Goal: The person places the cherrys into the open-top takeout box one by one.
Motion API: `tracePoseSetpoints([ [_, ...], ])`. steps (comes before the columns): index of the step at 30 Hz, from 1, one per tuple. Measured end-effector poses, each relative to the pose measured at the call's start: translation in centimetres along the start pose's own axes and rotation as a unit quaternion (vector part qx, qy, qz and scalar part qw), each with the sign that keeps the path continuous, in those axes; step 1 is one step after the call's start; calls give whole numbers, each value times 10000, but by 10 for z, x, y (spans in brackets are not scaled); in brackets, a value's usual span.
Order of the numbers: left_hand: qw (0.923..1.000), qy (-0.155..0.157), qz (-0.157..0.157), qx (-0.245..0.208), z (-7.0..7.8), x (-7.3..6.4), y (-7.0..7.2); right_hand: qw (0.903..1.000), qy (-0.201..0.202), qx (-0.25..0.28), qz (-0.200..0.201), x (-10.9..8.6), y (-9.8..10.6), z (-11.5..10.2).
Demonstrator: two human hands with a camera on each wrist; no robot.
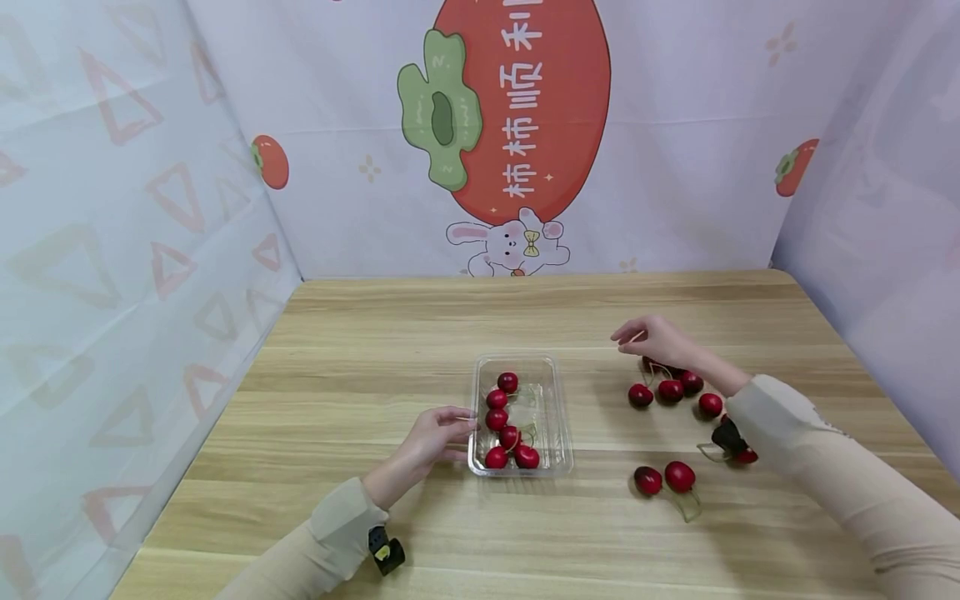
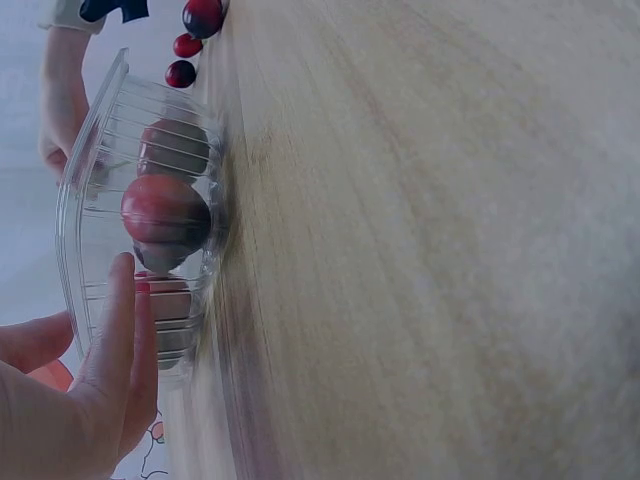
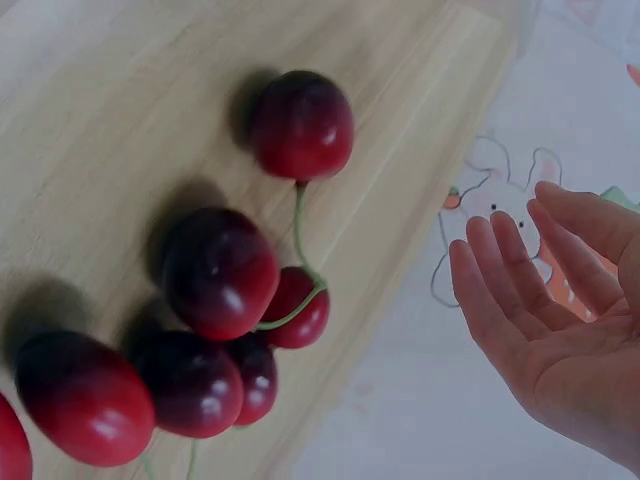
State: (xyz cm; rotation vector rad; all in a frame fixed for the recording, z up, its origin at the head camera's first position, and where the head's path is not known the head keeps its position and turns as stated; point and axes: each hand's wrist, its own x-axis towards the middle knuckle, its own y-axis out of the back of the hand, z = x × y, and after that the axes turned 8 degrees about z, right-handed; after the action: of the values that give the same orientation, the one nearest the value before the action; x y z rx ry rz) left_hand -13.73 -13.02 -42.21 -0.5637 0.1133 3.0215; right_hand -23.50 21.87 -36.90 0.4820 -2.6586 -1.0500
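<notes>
A clear plastic container (image 1: 558, 417) stands on the table with several red cherries (image 1: 497, 419) along its left side. My left hand (image 1: 431, 442) is at the container's left wall, fingers extended along it. In the left wrist view, the left fingers (image 2: 115, 320) lie against the outside of the ribbed wall, with the thumb near the rim. Over at the right, my right hand (image 1: 660, 342) hovers above a group of loose cherries (image 1: 670, 391). The right wrist view shows that hand (image 3: 560, 300) with relaxed, slightly bent fingers and nothing in them.
Two stemmed cherries (image 1: 679, 477) lie nearer the front on the right. Another cherry (image 1: 710, 406) is beside the right sleeve, which partly hides others. A printed cloth (image 1: 675, 167) hangs behind the wooden table (image 1: 360, 350).
</notes>
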Motion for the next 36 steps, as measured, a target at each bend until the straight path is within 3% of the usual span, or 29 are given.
tracePoseSetpoints([
  [15, 9999, 105, 108, -24, 0, 2, -1, 9985, -281, -339, 310, 2, 19, 29],
  [26, 9998, -139, -148, -73, 2, -2, 2, 9956, -498, -617, 493, -1, 28, 40],
  [36, 9999, 68, 86, -38, -1, 2, 0, 9943, -539, -788, 470, -6, 34, 50],
])
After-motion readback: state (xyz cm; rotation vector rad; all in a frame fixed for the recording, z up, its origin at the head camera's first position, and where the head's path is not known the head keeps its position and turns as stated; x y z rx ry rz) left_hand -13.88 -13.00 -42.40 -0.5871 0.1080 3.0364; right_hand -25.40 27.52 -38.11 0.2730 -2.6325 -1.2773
